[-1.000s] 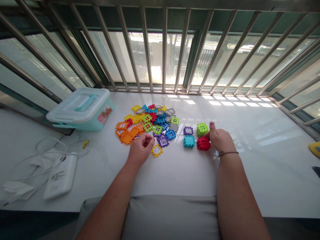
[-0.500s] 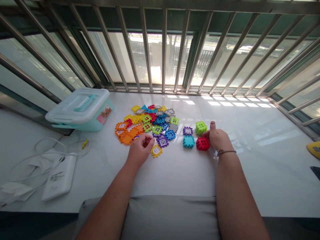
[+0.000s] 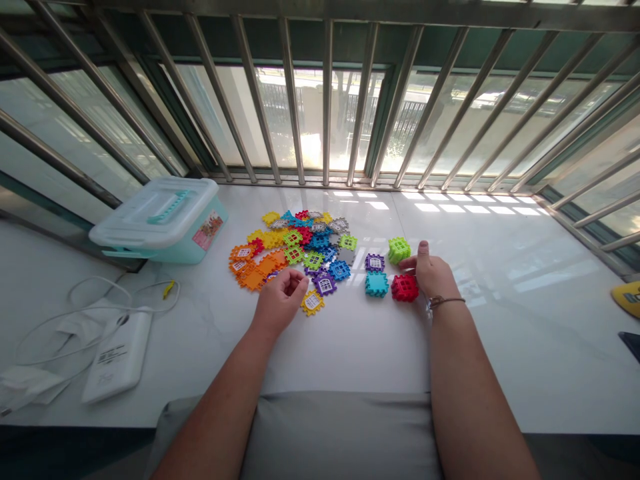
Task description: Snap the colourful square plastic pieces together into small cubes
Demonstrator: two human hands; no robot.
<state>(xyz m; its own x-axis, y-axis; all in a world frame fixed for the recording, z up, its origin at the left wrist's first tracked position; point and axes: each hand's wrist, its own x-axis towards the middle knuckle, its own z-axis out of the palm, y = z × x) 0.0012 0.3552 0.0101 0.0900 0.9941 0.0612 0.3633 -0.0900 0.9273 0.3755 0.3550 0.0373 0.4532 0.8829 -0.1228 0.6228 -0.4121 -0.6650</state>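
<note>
My right hand (image 3: pixel 434 275) is open, thumb raised, its fingertips right behind a stack of red tiles (image 3: pixel 405 288) and close to a lime green stack (image 3: pixel 399 250); whether they touch either I cannot tell. Left of these lie a turquoise stack (image 3: pixel 377 284) and a purple window tile (image 3: pixel 375 262). My left hand (image 3: pixel 283 297) rests at the near edge of a mixed pile, fingers curled shut with no tile showing in them. Beside it are a yellow window tile (image 3: pixel 313 303), a purple arched-window tile (image 3: pixel 325 283), a blue tile (image 3: pixel 340 270) and several orange tiles (image 3: pixel 253 275).
A lidded turquoise box (image 3: pixel 159 220) stands at the back left. In front of it lie a white cable (image 3: pixel 75 293) and a white flat device (image 3: pixel 117 357). Metal bars (image 3: pixel 327 107) line the table's far edge. Something yellow (image 3: pixel 627 297) sits at the right edge.
The lime green stack has shifted slightly away and to the left. My right hand has moved a little left, with its fingers showing more. My left hand stays where it was.
</note>
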